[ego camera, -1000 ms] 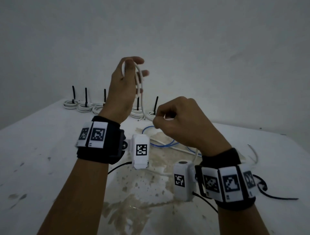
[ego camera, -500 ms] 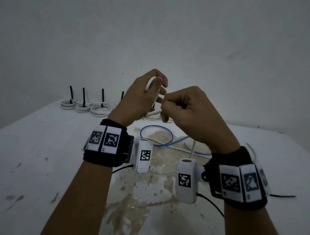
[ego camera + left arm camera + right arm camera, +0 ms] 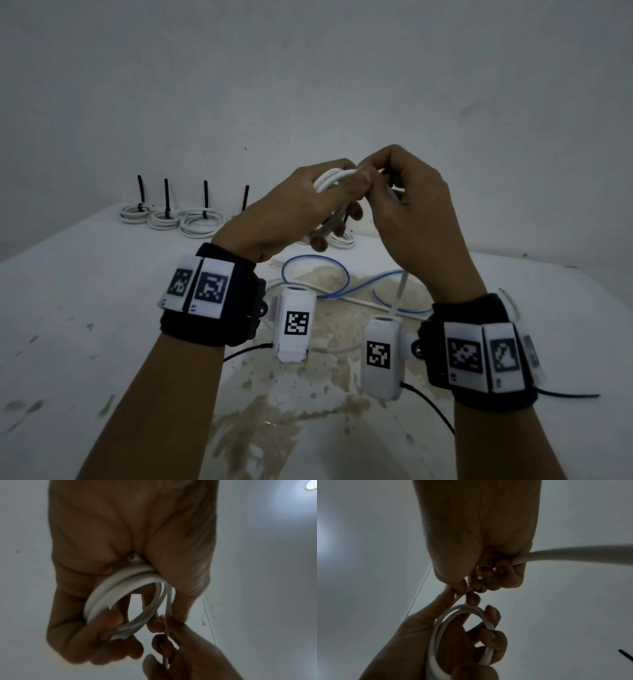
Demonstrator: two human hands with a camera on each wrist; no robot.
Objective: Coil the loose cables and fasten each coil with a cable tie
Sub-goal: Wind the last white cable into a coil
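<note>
My left hand (image 3: pixel 308 202) is raised above the table and holds a small coil of white cable (image 3: pixel 334 178), several loops wound round its fingers; the same white coil (image 3: pixel 123 595) fills the left wrist view and shows as loops (image 3: pixel 462 623) in the right wrist view. My right hand (image 3: pixel 407 192) touches the left at the fingertips and pinches the cable's free length (image 3: pixel 573 555), which hangs down (image 3: pixel 399 291) toward the table. Both hands (image 3: pixel 171 649) meet at the coil's upper edge.
Several tied white coils (image 3: pixel 202 222) with upright black cable ties (image 3: pixel 205 195) line the table's far edge. A loose blue cable (image 3: pixel 315 274) and a white cable (image 3: pixel 349 299) lie on the stained tabletop (image 3: pixel 85 308) below the hands. A black cable (image 3: pixel 568 395) lies at right.
My left hand came down and right with the coil. My right hand rose to meet it, bringing the free cable up against the coil.
</note>
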